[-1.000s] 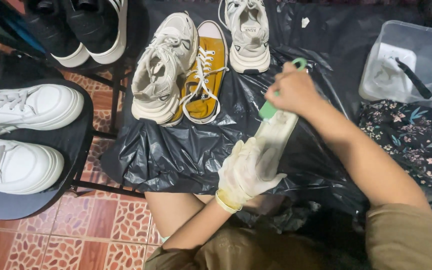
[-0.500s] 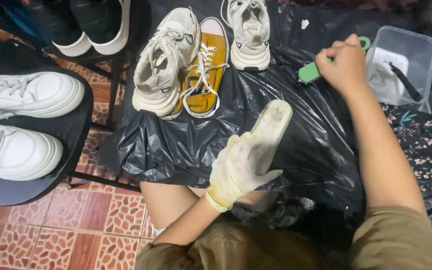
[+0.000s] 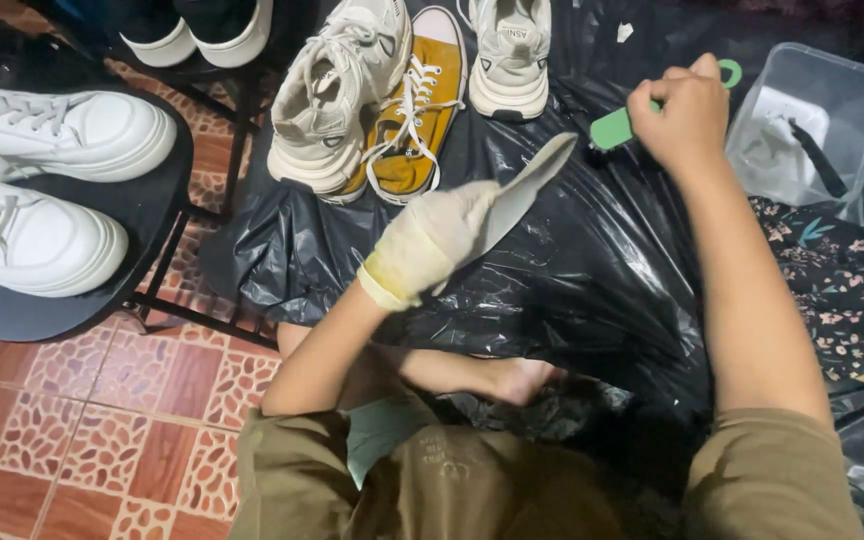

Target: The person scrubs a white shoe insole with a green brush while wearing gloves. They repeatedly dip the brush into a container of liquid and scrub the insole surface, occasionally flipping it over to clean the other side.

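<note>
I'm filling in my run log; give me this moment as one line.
left hand: gloved, holds insole | right hand: bare, grips green brush near clear tub | black plastic sheet

– Where does the view look from?
– One camera on the person's head, facing steeply down and forward over their own lap, close above both hands [image 3: 552, 170].
– What lies past them?
– Black plastic sheeting [image 3: 572, 280] under the hands, shoes [image 3: 412, 110] beyond, tiled floor [image 3: 72, 430] to their left.
</note>
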